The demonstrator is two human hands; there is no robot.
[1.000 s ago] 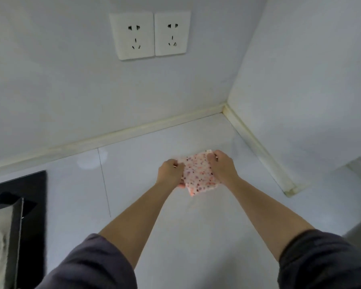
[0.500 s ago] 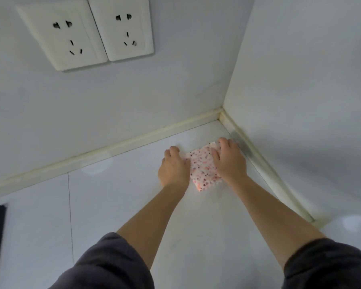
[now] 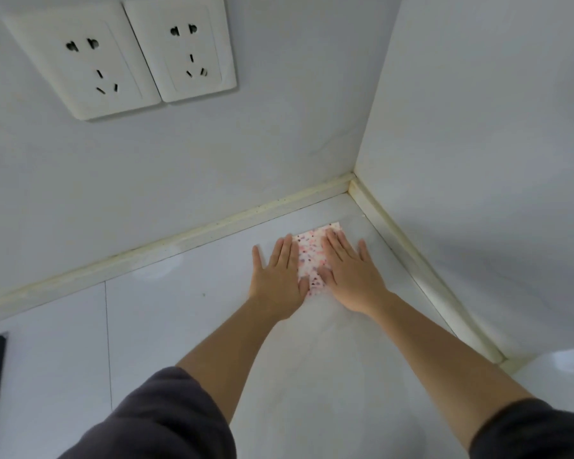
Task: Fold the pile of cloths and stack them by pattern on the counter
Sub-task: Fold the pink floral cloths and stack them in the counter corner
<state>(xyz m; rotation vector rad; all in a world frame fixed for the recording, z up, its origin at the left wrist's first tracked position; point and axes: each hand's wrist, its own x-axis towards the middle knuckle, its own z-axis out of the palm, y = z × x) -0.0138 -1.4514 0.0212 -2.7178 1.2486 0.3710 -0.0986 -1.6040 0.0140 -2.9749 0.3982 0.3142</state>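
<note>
Pressing down with fingers straight and spread, the left hand (image 3: 276,272) and right hand (image 3: 349,270) grip nothing, flattening a small folded speckled cloth (image 3: 307,256) between them. It lies on the counter (image 3: 179,326) close to the back corner (image 3: 352,184). This one looks folded and placed, I'd say; no pile or other stack is in view.

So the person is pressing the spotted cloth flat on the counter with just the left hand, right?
Not quite. The head view shows both hands pressing the spotted cloth flat on the counter: the left hand and the right hand, fingers straight.
</note>
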